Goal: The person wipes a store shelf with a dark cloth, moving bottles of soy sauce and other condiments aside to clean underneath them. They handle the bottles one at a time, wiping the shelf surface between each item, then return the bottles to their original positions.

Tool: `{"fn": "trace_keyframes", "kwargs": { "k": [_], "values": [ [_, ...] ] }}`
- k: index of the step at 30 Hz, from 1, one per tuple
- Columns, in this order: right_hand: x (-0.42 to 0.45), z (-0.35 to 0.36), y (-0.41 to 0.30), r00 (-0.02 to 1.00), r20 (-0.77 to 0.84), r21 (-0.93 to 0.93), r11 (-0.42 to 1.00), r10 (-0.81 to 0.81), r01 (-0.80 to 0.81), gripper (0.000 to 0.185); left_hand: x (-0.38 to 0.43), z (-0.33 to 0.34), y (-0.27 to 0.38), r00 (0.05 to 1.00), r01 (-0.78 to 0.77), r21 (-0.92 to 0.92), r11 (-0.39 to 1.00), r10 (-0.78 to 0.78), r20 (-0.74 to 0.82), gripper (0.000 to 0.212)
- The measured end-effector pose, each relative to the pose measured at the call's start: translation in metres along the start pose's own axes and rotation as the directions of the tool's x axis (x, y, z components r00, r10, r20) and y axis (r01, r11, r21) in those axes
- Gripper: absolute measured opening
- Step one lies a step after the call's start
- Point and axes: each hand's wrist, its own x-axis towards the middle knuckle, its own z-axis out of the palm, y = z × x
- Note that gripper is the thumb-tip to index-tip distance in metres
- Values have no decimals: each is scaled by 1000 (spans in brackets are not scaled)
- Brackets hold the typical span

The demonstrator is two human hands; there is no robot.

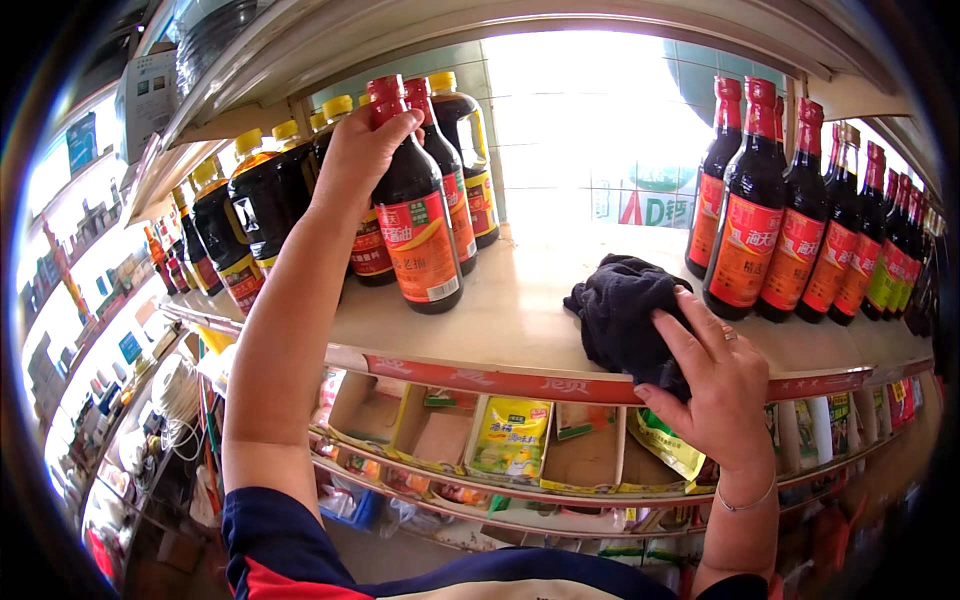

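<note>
My left hand [373, 146] grips the neck of a glass soy sauce bottle [420, 232] with a red cap and a red and orange label. The bottle is upright at the shelf's left part, and a similar bottle [456, 187] stands just behind it. At the right, my right hand [712, 367] holds a bunched dark cloth [626, 315] against the shelf board [517, 315], near its front edge. My thumb is low beside the cloth and my fingers lie over its right side.
Large yellow-capped plastic bottles [262, 195] stand at the left. A row of red-capped glass bottles [750, 240] lines the right. Below the red shelf edge strip [487, 381], open cardboard boxes hold seasoning packets [510, 435]. An upper shelf [585, 16] overhangs the bottles.
</note>
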Motion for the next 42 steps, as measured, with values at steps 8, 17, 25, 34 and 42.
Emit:
{"fn": "trace_keyframes", "kwargs": {
  "k": [8,17,25,34,42],
  "values": [
    [0,-14,1,997,-66,103,994,27,-20,63,-16,4,18,983,-150,169,974,165,-79,31],
    [-40,-27,41,934,-300,84,980,196,-179,45,-75,99,62,461,-570,-117,814,434,774,63],
    [-46,-17,47,971,-236,-60,997,39,-55,28,-73,152,40,323,-254,-84,963,167,932,53],
    [-51,-16,50,968,-249,-58,998,22,-37,27,19,134,20,882,157,260,953,-253,398,36],
    [-57,-12,57,961,-276,-63,998,-27,10,31,11,172,-16,552,-216,877,430,-687,473,91]
  ]
}}
